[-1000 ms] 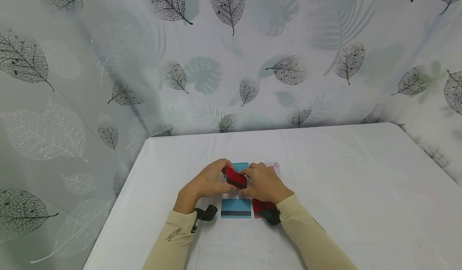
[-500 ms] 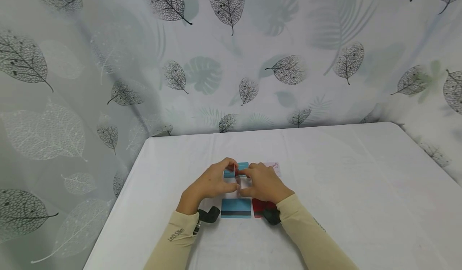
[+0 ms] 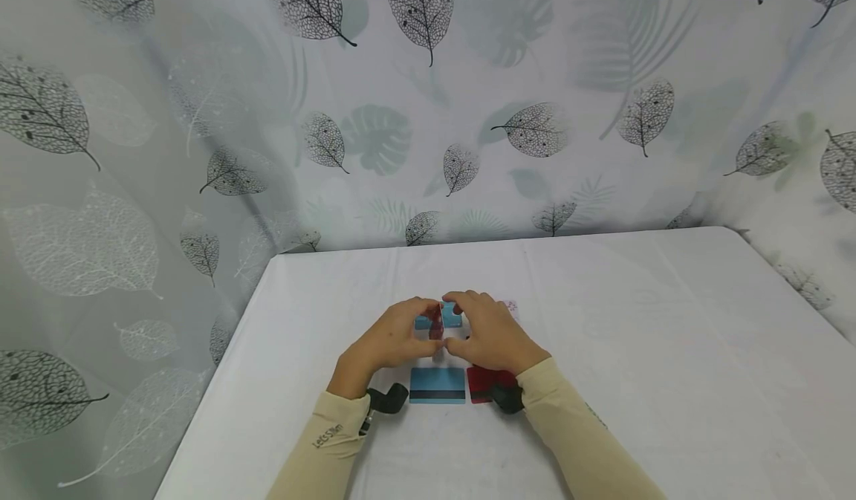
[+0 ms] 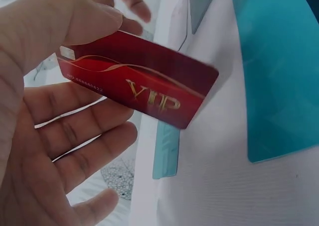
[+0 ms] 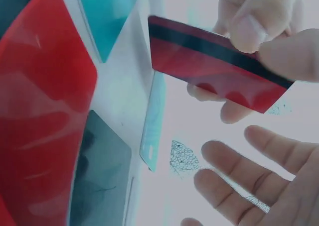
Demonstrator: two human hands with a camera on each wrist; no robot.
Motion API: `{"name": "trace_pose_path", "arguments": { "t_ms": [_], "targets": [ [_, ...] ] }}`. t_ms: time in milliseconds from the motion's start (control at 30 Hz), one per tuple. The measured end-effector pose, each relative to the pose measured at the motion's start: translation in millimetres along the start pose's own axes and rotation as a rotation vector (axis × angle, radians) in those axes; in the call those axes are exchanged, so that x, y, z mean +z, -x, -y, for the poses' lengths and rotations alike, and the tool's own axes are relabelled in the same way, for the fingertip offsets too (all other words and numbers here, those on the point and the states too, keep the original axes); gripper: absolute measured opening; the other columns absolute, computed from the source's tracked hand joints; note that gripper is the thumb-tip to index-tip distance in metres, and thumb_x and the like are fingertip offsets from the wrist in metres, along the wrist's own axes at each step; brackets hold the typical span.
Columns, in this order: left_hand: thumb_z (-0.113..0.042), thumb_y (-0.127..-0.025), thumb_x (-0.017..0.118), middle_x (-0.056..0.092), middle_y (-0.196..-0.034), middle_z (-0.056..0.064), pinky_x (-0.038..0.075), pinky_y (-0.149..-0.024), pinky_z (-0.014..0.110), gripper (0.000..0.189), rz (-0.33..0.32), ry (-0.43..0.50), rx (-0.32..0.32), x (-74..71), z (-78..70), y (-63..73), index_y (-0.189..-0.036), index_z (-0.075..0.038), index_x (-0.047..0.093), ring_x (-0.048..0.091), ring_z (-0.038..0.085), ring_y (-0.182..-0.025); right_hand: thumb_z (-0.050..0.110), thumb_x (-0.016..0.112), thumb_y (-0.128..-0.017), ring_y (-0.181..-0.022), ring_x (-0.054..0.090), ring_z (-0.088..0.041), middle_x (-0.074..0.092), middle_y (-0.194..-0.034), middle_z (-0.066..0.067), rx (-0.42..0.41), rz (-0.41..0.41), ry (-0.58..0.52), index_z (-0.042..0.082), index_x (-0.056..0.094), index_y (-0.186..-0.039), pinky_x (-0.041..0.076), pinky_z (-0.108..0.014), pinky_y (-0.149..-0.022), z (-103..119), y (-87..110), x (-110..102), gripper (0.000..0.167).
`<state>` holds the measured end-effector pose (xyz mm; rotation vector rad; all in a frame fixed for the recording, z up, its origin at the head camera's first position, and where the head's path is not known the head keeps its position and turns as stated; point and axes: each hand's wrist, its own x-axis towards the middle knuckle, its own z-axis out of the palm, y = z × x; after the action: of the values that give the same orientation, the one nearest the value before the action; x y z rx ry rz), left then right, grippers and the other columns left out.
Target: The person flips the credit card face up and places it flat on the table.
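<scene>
My left hand (image 3: 394,333) pinches a red VIP card (image 4: 137,79) between thumb and fingers, holding it on edge above the table. Its gold-lettered face shows in the left wrist view, its back with a dark stripe in the right wrist view. My right hand (image 3: 493,333) is close on the card's right side, fingers spread, its thumb (image 5: 294,56) overlapping the card's end. Nearer the body lie a blue striped card (image 3: 438,376) and another red card (image 3: 481,376), partly covered by the right wrist. Behind the hands lies a second blue card (image 3: 452,314).
A pale card with pink flowers (image 3: 512,307) shows past the right hand. A dark grey card (image 5: 102,171) lies beside the red one in the right wrist view. The white-covered table (image 3: 635,336) meets a leaf-patterned curtain (image 3: 495,151) at the back and sides.
The held red card has turned from its striped face toward the head camera to edge-on. My right fingers have lifted off it and spread further away from the body; the left hand keeps its hold.
</scene>
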<state>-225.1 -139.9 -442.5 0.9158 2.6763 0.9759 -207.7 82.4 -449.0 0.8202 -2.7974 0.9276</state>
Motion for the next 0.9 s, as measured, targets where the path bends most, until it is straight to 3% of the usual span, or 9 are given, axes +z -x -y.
{"name": "trace_pose_path", "arguments": {
  "t_ms": [200, 367, 567, 667, 767, 900],
  "targets": [
    [-0.024, -0.086, 0.078, 0.066, -0.113, 0.003, 0.056, -0.088, 0.036, 0.055, 0.001, -0.097, 0.031, 3.3, -2.0, -1.4, -0.135, -0.004, 0.064, 0.064, 0.021, -0.103, 0.029, 0.075, -0.082, -0.102, 0.060, -0.025, 0.068, -0.114, -0.008, -0.036, -0.006, 0.022, 0.011, 0.063, -0.135, 0.051, -0.052, -0.086, -0.1, 0.0, -1.8, 0.058],
    [-0.027, -0.084, 0.079, 0.063, -0.109, -0.001, 0.054, -0.078, 0.027, 0.055, 0.002, -0.156, 0.011, 6.7, -2.3, -2.6, -0.134, -0.008, 0.066, 0.059, 0.015, -0.094, 0.031, 0.079, -0.079, -0.103, 0.062, -0.026, 0.069, -0.117, -0.007, -0.031, 0.005, 0.096, 0.013, 0.067, -0.131, 0.053, -0.052, -0.085, -0.1, -0.3, -3.9, 0.056],
    [-0.028, -0.084, 0.079, 0.063, -0.113, 0.001, 0.055, -0.082, 0.029, 0.057, 0.007, -0.199, 0.002, 8.3, -2.5, -1.4, -0.136, -0.009, 0.064, 0.058, 0.012, -0.097, 0.038, 0.083, -0.078, -0.105, 0.063, -0.028, 0.069, -0.121, -0.005, -0.038, 0.002, 0.176, 0.013, 0.071, -0.127, 0.053, -0.055, -0.084, -1.0, -0.5, -6.3, 0.057],
    [-0.029, -0.083, 0.080, 0.065, -0.115, 0.001, 0.056, -0.084, 0.032, 0.059, 0.018, -0.200, -0.032, 7.8, -2.2, -0.2, -0.136, -0.010, 0.064, 0.059, 0.014, -0.100, 0.038, 0.084, -0.077, -0.104, 0.063, -0.028, 0.069, -0.120, -0.005, -0.043, -0.007, 0.178, 0.012, 0.071, -0.125, 0.053, -0.055, -0.084, -2.6, 0.0, -7.0, 0.056],
    [-0.030, -0.082, 0.081, 0.066, -0.116, 0.000, 0.053, -0.090, 0.036, 0.059, 0.025, -0.197, -0.076, 6.3, -1.7, 1.5, -0.135, -0.011, 0.064, 0.058, 0.015, -0.102, 0.036, 0.085, -0.077, -0.105, 0.062, -0.029, 0.069, -0.120, -0.006, -0.035, -0.012, 0.172, 0.012, 0.072, -0.123, 0.052, -0.055, -0.086, -4.0, 0.3, -7.6, 0.054],
    [-0.030, -0.082, 0.081, 0.067, -0.116, 0.000, 0.047, -0.095, 0.042, 0.057, 0.021, -0.215, -0.089, 4.6, -0.4, 2.2, -0.133, -0.012, 0.064, 0.058, 0.016, -0.103, 0.035, 0.086, -0.077, -0.106, 0.062, -0.029, 0.069, -0.122, -0.006, -0.015, -0.010, 0.180, 0.012, 0.071, -0.125, 0.052, -0.056, -0.087, -4.0, 0.5, -8.4, 0.056]
  ]
}}
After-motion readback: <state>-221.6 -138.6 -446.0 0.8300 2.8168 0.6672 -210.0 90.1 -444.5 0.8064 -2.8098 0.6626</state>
